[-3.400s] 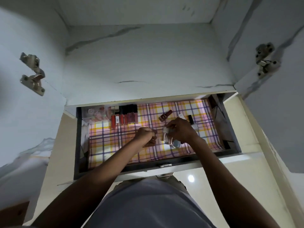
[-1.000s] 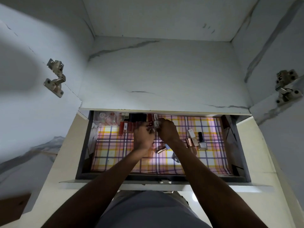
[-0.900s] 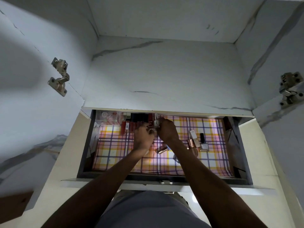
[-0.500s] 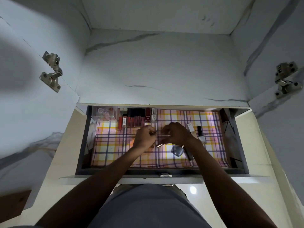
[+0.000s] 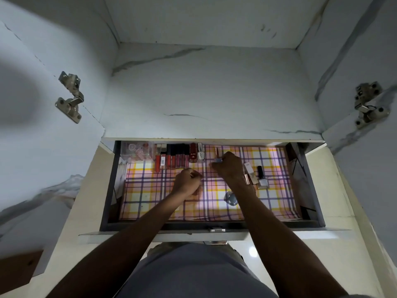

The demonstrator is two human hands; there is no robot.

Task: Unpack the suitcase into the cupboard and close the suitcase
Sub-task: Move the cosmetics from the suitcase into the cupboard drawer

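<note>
The cupboard drawer [image 5: 108, 190] is pulled open and lined with plaid paper. A row of lipsticks and polish bottles [image 5: 178, 157] lies along its back edge. My right hand [image 5: 229, 167] pinches a slim rose-gold cosmetic tube [image 5: 216, 154] just right of that row, near the back. My left hand [image 5: 188, 182] hovers mid-drawer with its fingers curled into a fist; what it holds, if anything, is hidden. The suitcase is out of view.
A clear box [image 5: 137, 150] sits in the back left corner. Right of my hand lie a white box [image 5: 248, 167], a rose-gold tube [image 5: 247, 179], a nail polish bottle [image 5: 262, 179] and a round compact [image 5: 231, 199]. A marble shelf [image 5: 210, 93] overhangs the drawer.
My right hand has moved from the middle of the drawer toward the back with the slim tube. My left hand has stayed nearly still.
</note>
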